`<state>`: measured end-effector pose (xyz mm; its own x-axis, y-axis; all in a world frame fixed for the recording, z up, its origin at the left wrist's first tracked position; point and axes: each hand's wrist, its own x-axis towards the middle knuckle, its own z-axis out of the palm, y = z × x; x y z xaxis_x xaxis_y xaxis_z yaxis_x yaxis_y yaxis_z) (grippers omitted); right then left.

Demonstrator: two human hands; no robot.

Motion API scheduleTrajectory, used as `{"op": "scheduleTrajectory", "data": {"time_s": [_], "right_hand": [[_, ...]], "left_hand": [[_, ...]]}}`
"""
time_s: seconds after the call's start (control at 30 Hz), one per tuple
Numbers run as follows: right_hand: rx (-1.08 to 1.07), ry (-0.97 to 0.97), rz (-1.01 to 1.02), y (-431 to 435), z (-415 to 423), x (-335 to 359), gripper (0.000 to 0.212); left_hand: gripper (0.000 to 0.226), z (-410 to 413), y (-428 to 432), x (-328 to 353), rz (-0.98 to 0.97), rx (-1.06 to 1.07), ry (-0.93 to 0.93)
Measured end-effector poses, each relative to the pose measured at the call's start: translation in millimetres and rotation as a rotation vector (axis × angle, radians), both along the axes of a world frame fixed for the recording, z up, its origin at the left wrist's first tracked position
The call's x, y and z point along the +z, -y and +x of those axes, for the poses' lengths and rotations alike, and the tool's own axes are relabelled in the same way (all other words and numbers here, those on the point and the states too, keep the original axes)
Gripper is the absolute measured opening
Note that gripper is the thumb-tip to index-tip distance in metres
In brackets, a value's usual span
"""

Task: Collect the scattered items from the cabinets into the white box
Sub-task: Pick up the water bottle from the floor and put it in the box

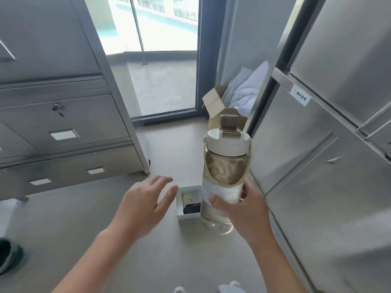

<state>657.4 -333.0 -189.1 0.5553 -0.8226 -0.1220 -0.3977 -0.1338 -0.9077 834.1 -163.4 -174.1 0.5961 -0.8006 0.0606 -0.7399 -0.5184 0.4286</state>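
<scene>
Steel cabinets point(63, 115) flank the floor. The right hand point(243, 210) grips a water bottle point(222, 176) upright above the white box point(179, 210), which already holds some items. The left hand point(143, 206) hovers, fingers relaxed.

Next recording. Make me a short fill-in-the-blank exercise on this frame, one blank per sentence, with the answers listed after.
1. The right hand grips a clear water bottle that has a ____ lid.
2. The left hand is open, fingers spread, and holds ____.
3. The white box, with a dark item inside, sits on the ____.

Missing words: white; nothing; floor.
</scene>
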Motion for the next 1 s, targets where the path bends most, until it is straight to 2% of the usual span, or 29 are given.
{"op": "scheduleTrajectory", "data": {"time_s": [0.33,0.67,0.77,0.87,1.0], "right_hand": [[0.066,-0.091,0.104,141,118,-74,0.059],[0.073,-0.173,0.242,238,217,-119,0.054],[0.026,-0.180,0.268,246,241,-132,0.050],[-0.056,-0.213,0.262,244,256,-141,0.054],[-0.235,-0.246,0.300,231,276,-158,0.058]], "left_hand": [[0.060,103,114,-72,0.121,0.086,-0.075],[0.058,192,203,-89,0.163,0.140,-0.142],[0.060,229,214,-101,0.204,0.108,-0.170],[0.054,264,232,-120,0.218,0.041,-0.199],[0.052,307,254,-149,0.282,-0.143,-0.232]]}}
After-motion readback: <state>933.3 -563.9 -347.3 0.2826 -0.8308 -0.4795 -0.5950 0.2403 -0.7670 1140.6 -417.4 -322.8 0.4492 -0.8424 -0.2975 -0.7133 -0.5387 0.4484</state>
